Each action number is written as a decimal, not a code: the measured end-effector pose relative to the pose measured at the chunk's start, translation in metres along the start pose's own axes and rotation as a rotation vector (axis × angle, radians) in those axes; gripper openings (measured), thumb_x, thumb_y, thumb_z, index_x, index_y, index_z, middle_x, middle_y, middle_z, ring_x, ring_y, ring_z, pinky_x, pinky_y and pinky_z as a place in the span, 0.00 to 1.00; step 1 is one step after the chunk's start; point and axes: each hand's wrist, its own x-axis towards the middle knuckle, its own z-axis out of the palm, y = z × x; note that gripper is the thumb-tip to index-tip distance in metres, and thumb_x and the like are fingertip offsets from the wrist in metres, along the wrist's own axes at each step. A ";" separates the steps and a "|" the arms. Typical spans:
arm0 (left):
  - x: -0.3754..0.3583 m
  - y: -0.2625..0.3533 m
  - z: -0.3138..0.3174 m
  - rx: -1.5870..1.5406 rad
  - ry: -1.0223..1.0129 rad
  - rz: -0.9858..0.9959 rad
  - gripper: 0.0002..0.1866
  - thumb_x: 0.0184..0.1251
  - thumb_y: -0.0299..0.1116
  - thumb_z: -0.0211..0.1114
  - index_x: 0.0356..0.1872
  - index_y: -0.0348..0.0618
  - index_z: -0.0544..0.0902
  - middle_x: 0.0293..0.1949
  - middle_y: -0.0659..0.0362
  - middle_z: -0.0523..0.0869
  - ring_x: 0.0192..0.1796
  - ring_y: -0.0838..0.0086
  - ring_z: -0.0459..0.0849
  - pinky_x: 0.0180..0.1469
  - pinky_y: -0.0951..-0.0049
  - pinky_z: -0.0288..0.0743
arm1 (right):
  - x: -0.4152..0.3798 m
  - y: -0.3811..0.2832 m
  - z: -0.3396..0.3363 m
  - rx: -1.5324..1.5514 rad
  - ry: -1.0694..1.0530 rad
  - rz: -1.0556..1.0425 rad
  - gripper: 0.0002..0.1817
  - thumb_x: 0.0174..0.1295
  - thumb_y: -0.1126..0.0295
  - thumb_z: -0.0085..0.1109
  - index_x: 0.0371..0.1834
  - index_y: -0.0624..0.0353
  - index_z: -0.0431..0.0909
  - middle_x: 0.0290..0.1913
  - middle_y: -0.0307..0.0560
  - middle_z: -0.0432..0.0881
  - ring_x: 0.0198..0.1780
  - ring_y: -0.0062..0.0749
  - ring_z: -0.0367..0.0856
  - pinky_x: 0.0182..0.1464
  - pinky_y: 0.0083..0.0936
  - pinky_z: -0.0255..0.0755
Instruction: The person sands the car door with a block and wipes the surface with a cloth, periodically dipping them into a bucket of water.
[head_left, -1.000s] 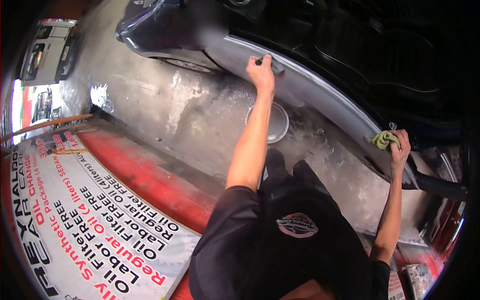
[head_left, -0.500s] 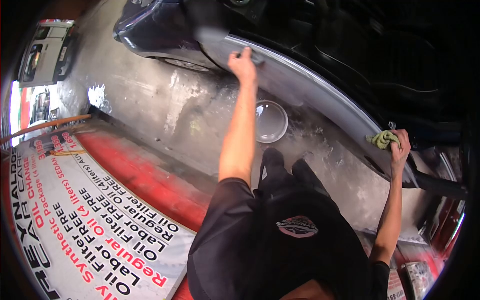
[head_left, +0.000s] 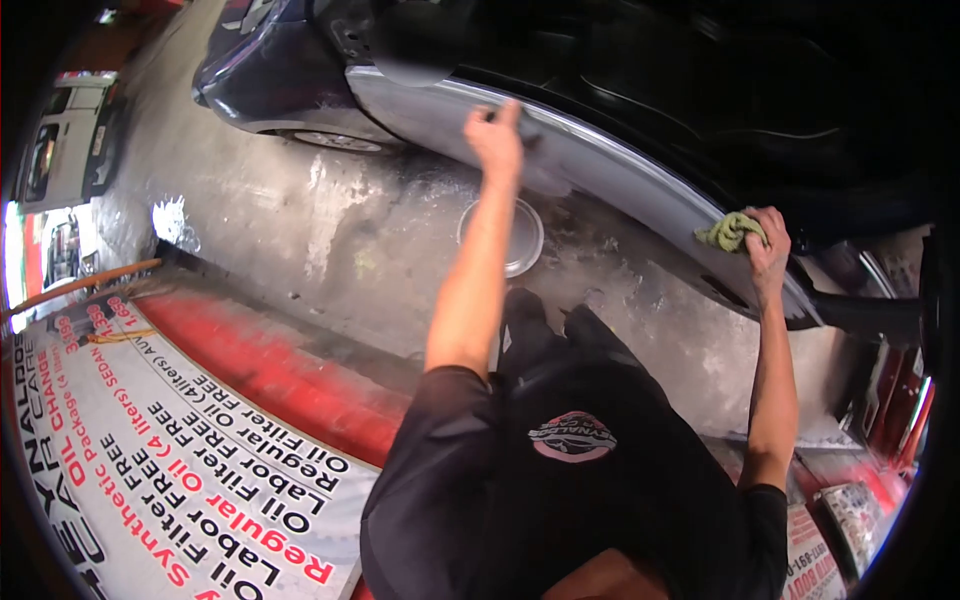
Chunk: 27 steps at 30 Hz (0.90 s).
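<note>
My left hand (head_left: 497,140) is on the grey, dull-surfaced car door (head_left: 620,185), its fingers closed around a dark pad (head_left: 527,124) that is partly hidden and blurred. A crumpled yellow-green cloth (head_left: 731,232) is gripped in my right hand (head_left: 767,243), near the door's upper edge toward the right end. The door stands open-sided along the dark car interior. Below my left forearm, a round pale basin (head_left: 540,248) sits on the floor, partly covered by the arm.
The dark car body with its wheel (head_left: 338,141) lies beyond the door at upper left. A printed oil-change banner (head_left: 230,500) and a red ledge (head_left: 290,350) are at lower left. A white vehicle (head_left: 62,140) is farther off. Wet, stained concrete (head_left: 340,220) lies underfoot.
The view has shifted, moving the car and basin leftward in the picture. My left hand has slid rightward along the door with the dark pad. My right hand still holds the cloth.
</note>
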 end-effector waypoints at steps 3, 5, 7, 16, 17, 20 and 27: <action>0.064 -0.039 -0.049 -0.060 0.146 -0.047 0.10 0.69 0.30 0.76 0.38 0.32 0.85 0.35 0.55 0.88 0.36 0.72 0.85 0.35 0.67 0.79 | -0.013 0.004 0.005 -0.212 0.028 -0.091 0.24 0.56 0.68 0.60 0.57 0.61 0.86 0.52 0.55 0.81 0.56 0.52 0.80 0.62 0.41 0.75; 0.073 -0.052 -0.085 -0.024 0.120 -0.032 0.12 0.67 0.32 0.77 0.38 0.32 0.86 0.35 0.56 0.89 0.36 0.73 0.84 0.35 0.68 0.78 | -0.018 -0.015 0.012 -0.342 0.044 -0.217 0.29 0.52 0.72 0.65 0.62 0.57 0.85 0.59 0.56 0.80 0.63 0.54 0.79 0.67 0.45 0.73; 0.042 -0.073 -0.137 0.114 0.079 -0.064 0.14 0.66 0.34 0.79 0.40 0.33 0.87 0.34 0.57 0.89 0.36 0.73 0.84 0.38 0.68 0.78 | -0.022 -0.028 0.027 -0.397 0.058 -0.313 0.34 0.46 0.76 0.70 0.64 0.56 0.84 0.61 0.56 0.80 0.67 0.54 0.78 0.69 0.48 0.70; -0.173 -0.172 -0.384 0.703 0.274 -0.497 0.16 0.61 0.31 0.79 0.37 0.24 0.85 0.35 0.47 0.91 0.37 0.59 0.85 0.44 0.52 0.80 | 0.060 -0.117 0.167 -0.372 0.166 -0.433 0.27 0.54 0.75 0.71 0.61 0.59 0.84 0.59 0.56 0.81 0.63 0.53 0.79 0.65 0.50 0.71; -0.195 -0.219 -0.436 1.044 0.207 -0.488 0.19 0.59 0.35 0.80 0.33 0.24 0.86 0.31 0.46 0.91 0.37 0.59 0.86 0.44 0.53 0.80 | 0.075 -0.128 0.188 -0.373 0.187 -0.445 0.25 0.54 0.73 0.71 0.59 0.59 0.84 0.59 0.56 0.81 0.63 0.52 0.80 0.63 0.49 0.72; -0.252 -0.179 -0.458 0.777 0.349 -0.631 0.20 0.60 0.38 0.81 0.29 0.25 0.87 0.30 0.44 0.91 0.34 0.60 0.86 0.45 0.56 0.80 | 0.119 -0.173 0.244 -0.303 0.188 -0.484 0.24 0.54 0.73 0.71 0.57 0.58 0.84 0.59 0.57 0.81 0.62 0.52 0.80 0.61 0.49 0.73; -0.315 -0.199 -0.542 0.490 0.529 -0.667 0.12 0.64 0.31 0.78 0.33 0.30 0.87 0.32 0.52 0.90 0.35 0.65 0.87 0.41 0.62 0.81 | 0.219 -0.267 0.374 -0.175 0.109 -0.677 0.13 0.60 0.70 0.63 0.48 0.55 0.83 0.57 0.58 0.80 0.62 0.53 0.79 0.60 0.49 0.74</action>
